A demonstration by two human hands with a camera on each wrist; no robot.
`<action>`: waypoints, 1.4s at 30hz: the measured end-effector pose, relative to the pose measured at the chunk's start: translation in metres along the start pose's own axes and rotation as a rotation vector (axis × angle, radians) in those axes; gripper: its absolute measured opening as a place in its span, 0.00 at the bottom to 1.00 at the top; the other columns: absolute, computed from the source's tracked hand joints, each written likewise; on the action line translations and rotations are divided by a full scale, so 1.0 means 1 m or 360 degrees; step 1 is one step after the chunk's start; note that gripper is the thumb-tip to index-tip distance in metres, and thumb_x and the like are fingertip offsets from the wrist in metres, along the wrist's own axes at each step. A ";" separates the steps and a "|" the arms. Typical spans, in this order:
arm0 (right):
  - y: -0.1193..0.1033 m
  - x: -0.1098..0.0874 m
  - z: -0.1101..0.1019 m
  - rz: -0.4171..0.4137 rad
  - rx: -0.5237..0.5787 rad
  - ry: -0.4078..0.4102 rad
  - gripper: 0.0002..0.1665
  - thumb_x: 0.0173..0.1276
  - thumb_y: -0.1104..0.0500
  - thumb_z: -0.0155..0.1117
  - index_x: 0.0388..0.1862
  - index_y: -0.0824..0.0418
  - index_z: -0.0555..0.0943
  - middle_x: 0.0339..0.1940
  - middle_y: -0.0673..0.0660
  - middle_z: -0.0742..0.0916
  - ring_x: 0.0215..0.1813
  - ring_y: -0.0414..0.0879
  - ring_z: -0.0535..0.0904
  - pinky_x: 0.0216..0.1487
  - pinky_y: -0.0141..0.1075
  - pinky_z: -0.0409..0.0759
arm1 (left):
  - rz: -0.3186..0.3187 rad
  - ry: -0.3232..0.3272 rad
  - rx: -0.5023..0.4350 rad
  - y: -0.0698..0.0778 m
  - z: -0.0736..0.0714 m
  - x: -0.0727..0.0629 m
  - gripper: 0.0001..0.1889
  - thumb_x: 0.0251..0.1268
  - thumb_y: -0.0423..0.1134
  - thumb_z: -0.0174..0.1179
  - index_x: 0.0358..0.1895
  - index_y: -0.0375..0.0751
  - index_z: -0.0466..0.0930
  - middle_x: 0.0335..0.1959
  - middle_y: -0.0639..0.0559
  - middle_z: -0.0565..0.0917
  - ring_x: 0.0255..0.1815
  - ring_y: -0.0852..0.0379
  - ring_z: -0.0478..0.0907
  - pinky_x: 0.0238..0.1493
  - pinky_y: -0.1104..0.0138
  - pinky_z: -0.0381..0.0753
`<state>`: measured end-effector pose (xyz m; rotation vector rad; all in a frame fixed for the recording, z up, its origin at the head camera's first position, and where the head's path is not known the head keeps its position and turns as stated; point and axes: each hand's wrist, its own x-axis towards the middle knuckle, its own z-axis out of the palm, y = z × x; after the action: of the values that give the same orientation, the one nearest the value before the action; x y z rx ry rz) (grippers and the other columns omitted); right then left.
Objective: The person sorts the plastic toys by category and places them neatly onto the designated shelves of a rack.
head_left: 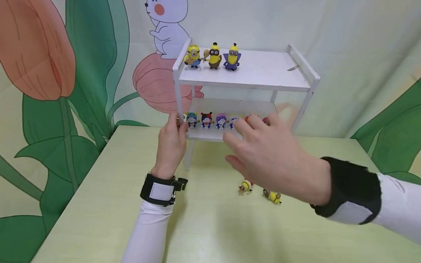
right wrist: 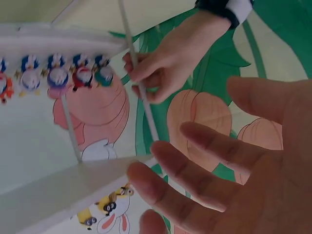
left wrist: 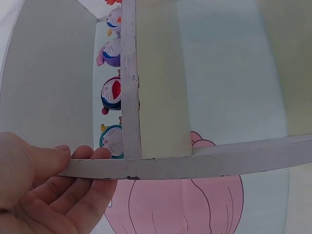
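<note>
My left hand [head_left: 171,148] grips the front left post [left wrist: 161,167] of a small white two-tier shelf [head_left: 266,75], thumb on one side and fingers round the other. Apart from the shelf, in front of its lower tier, my right hand [head_left: 271,160] hangs in the air with loosely bent, spread fingers and holds nothing. A row of several Doraemon figurines in coloured hats, among them a red-and-black one [head_left: 206,120], stands on the lower tier; my right hand partly hides the row's right end. Three Minion figurines [head_left: 214,56] stand at the top tier's left.
Two more small figurines lie on the pale yellow table [head_left: 204,226]: one yellow with red [head_left: 246,185], the other a yellow Minion [head_left: 273,196]. Behind the shelf hangs a cloth backdrop [head_left: 154,84] printed with tulips and a white rabbit.
</note>
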<state>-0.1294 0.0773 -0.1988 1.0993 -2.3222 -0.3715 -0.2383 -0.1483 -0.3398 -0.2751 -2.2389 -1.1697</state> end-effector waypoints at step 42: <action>-0.017 -0.070 0.157 0.0196 0.0800 -0.0288 0.24 0.60 0.47 0.73 0.51 0.56 0.82 0.46 0.54 0.84 0.44 0.52 0.79 0.40 0.45 0.79 | -0.0035 -0.0014 0.0020 0.003 0.000 -0.001 0.09 0.73 0.30 0.53 0.51 0.30 0.68 0.38 0.37 0.81 0.36 0.46 0.80 0.36 0.56 0.84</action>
<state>-0.1723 0.1236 -0.3593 1.1742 -2.7137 0.1811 -0.2361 -0.1468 -0.3382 -0.2521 -2.2615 -1.1677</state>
